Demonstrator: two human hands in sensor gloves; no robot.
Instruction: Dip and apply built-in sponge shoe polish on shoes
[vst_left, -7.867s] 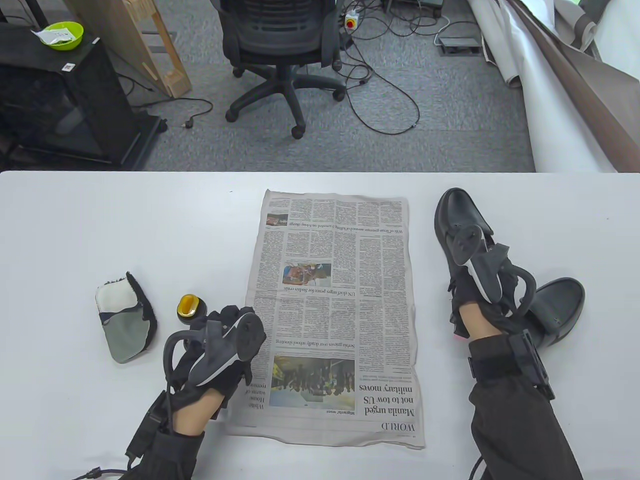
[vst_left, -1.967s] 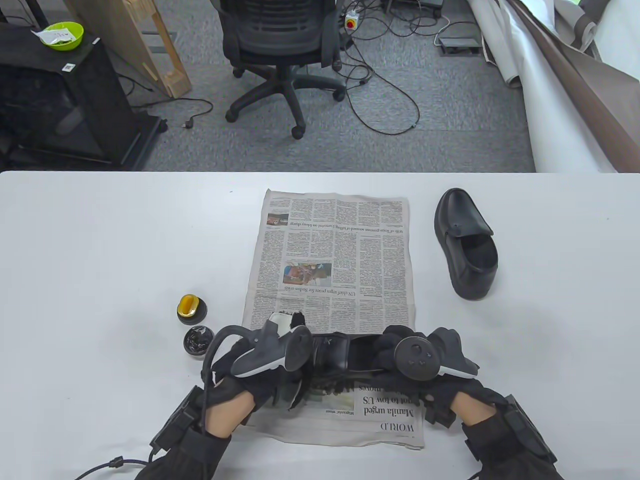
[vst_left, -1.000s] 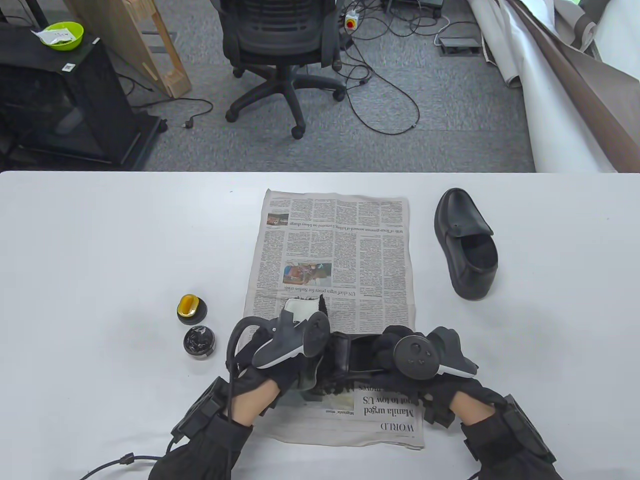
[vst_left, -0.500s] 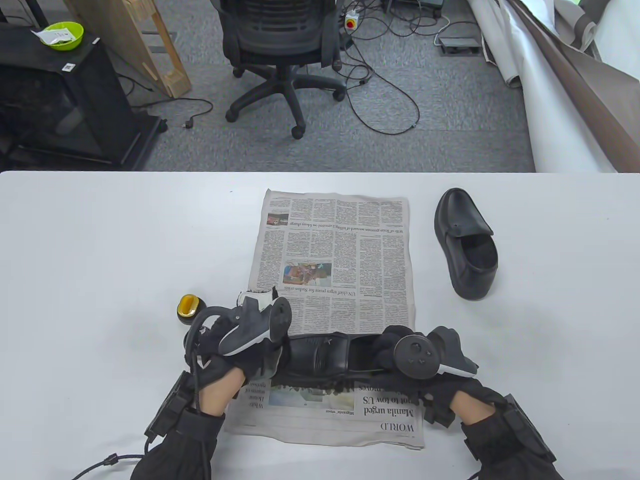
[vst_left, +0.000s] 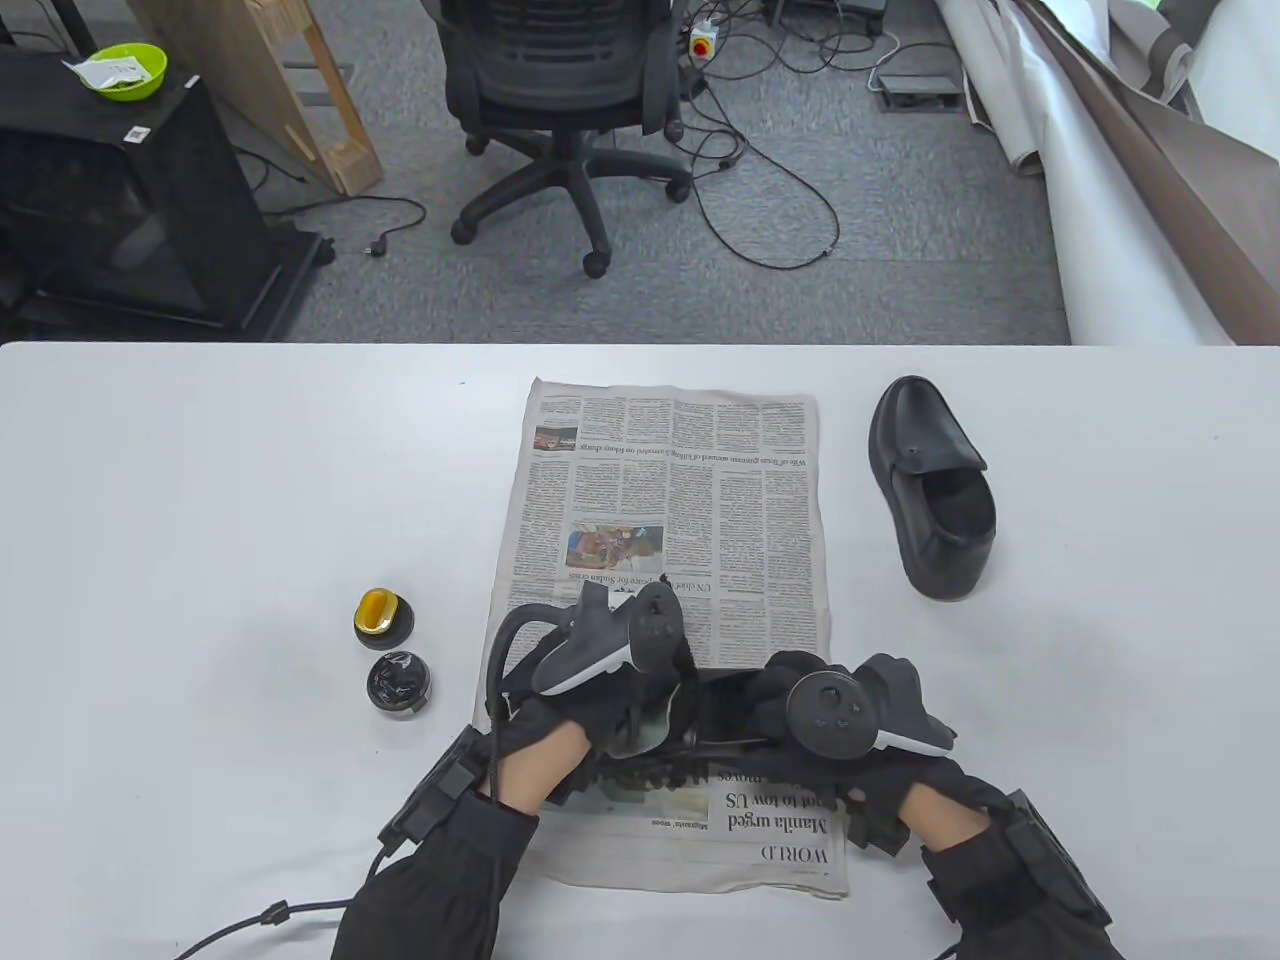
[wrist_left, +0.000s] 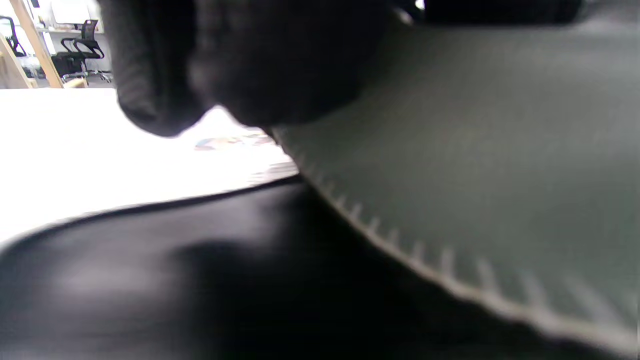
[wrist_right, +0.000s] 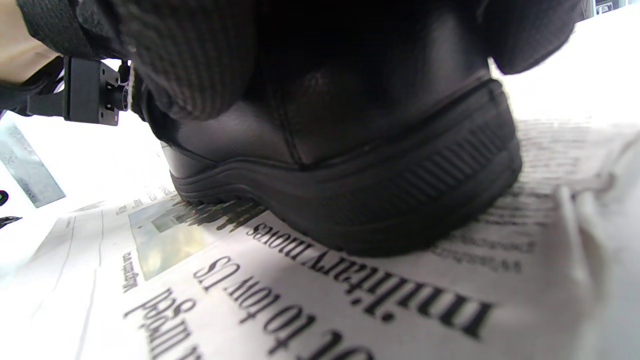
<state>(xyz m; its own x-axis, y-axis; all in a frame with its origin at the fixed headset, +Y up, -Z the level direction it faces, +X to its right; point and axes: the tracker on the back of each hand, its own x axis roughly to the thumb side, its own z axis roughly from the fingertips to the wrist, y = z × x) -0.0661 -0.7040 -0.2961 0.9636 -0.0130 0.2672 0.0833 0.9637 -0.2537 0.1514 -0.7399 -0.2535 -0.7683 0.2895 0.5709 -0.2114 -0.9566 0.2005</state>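
Observation:
A black shoe (vst_left: 715, 708) lies sideways on the near end of the newspaper (vst_left: 670, 480). My left hand (vst_left: 610, 690) presses a grey polishing mitt (vst_left: 645, 732) onto the shoe's upper; the left wrist view shows the mitt's stitched grey fabric (wrist_left: 475, 150) against the black leather (wrist_left: 200, 280). My right hand (vst_left: 800, 705) grips the shoe's heel end, and in the right wrist view its fingers (wrist_right: 190, 55) wrap over the heel (wrist_right: 360, 165). The open polish tin (vst_left: 399, 683) and its lid with the yellow sponge (vst_left: 382, 615) stand left of the paper.
The second black shoe (vst_left: 935, 490) stands on the white table (vst_left: 200, 480) to the right of the newspaper. An office chair (vst_left: 560, 90) and cables lie on the floor beyond the table's far edge.
My left hand with the mitt swung left to the shoe's toe end near the tin, then back right over the shoe's middle. My right hand and the shoe stayed put.

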